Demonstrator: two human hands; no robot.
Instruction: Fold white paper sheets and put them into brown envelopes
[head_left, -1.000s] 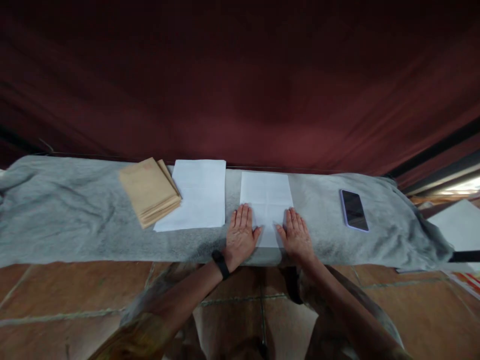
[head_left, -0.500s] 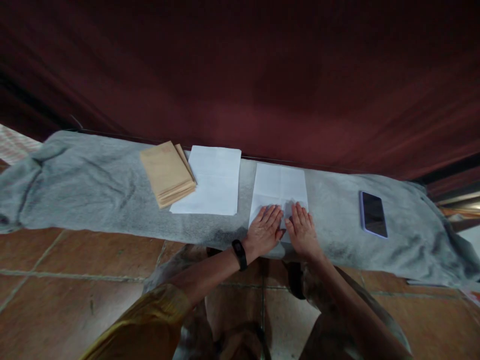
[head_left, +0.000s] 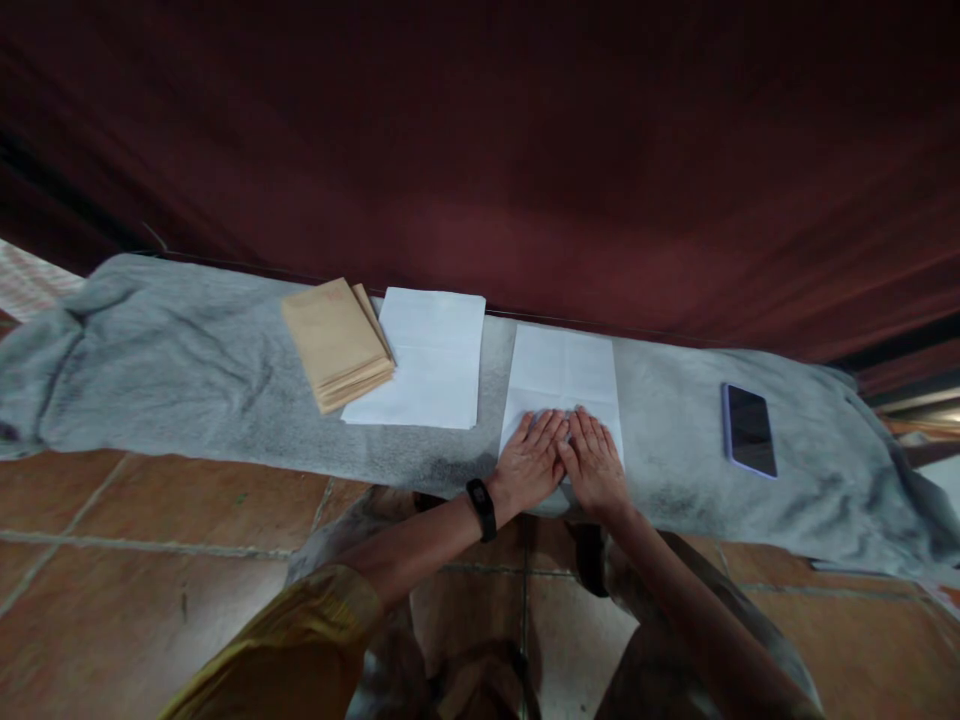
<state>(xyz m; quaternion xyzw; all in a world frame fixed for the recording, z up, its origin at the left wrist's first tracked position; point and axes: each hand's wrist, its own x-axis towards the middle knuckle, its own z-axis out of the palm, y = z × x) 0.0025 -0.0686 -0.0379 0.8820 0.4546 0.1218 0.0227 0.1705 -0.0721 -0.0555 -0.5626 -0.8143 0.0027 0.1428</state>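
Hands (head_left: 562, 462) now together, palms down on the creased paper (head_left: 564, 362).

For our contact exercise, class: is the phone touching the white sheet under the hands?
Apart: the head view shows grey cloth between the phone and the white sheet.

Bare blanket (head_left: 675, 420) gives open passage between white sheet (head_left: 564, 365) and phone (head_left: 750, 430).
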